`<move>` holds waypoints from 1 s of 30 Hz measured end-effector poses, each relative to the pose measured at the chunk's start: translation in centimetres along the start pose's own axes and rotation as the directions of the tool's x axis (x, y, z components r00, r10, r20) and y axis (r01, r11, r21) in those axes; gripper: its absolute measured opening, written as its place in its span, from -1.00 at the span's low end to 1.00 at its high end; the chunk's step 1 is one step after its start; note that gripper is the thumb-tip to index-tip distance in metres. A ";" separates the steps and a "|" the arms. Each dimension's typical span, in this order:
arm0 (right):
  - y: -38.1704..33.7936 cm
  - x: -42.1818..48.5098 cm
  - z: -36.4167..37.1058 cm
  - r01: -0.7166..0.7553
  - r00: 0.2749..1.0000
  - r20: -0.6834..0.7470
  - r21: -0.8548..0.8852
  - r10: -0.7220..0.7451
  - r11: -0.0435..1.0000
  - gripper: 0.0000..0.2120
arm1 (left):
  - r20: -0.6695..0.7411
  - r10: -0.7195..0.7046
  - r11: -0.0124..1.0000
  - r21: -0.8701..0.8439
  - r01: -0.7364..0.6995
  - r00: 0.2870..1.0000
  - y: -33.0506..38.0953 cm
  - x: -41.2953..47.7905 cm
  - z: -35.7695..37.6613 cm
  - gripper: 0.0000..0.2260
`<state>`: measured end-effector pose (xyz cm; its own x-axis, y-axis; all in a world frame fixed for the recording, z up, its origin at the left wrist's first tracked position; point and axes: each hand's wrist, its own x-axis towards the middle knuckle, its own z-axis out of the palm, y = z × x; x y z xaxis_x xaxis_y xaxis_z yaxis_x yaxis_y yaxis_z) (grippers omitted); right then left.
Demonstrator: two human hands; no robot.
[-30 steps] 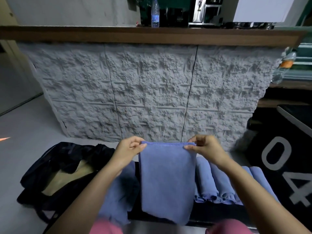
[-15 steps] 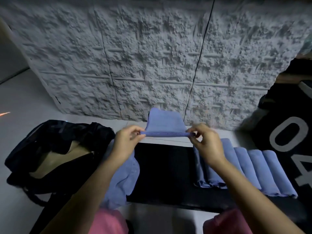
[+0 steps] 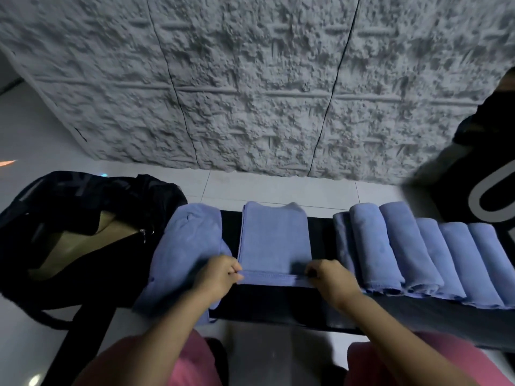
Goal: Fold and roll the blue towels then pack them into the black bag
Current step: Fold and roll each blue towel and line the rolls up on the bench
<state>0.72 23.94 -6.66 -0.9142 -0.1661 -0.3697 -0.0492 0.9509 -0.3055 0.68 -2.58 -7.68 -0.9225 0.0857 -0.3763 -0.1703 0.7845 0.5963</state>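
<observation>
On black surface (image 3: 274,305) lies blue towel (image 3: 274,238) (folded).

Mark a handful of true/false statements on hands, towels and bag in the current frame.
1. The left hand and right hand each pinch the near edge of the folded towel. True.
2. The folded towel is held up in the air. False: it lies flat on the black surface.
3. The rolled towels lie in a row to the right of the folded towel. True.
4. The black bag is zipped shut. False: it is open and its tan lining shows.
5. A loose towel heap lies between the black bag and the folded towel. True.
</observation>
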 end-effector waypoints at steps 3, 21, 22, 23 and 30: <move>0.4 0.5 0.5 -0.104 0.994 0.065 0.249 0.091 0.963 -0.93 | -0.032 -0.045 0.999 -0.029 0.044 0.998 -0.7 0.3 0.5 -0.93; 0.6 -1.9 3.2 0.348 0.864 -0.288 -0.252 -0.413 0.903 -0.71 | -0.126 0.487 0.780 0.509 -0.365 0.864 -0.4 -2.0 2.6 -0.72; 0.5 -1.9 3.3 0.318 0.873 -0.303 -0.241 -0.383 0.917 -0.68 | -0.132 0.472 0.798 0.483 -0.359 0.872 -0.5 -2.0 2.7 -0.69; 0.4 -1.9 3.3 0.287 0.881 -0.321 -0.222 -0.348 0.932 -0.66 | -0.148 0.456 0.821 0.452 -0.350 0.878 -0.6 -2.0 2.8 -0.69; -0.2 -1.3 3.0 0.065 0.964 -0.265 0.187 -0.013 0.980 -0.86 | -0.282 0.108 0.994 0.056 -0.096 0.953 0.3 -1.4 3.1 -0.85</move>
<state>3.14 23.16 -8.78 -0.9874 -0.1035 -0.1196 -0.0324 0.8725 -0.4875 2.98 -0.59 -9.21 -0.9955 -0.0067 -0.0942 -0.0612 0.8057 0.5891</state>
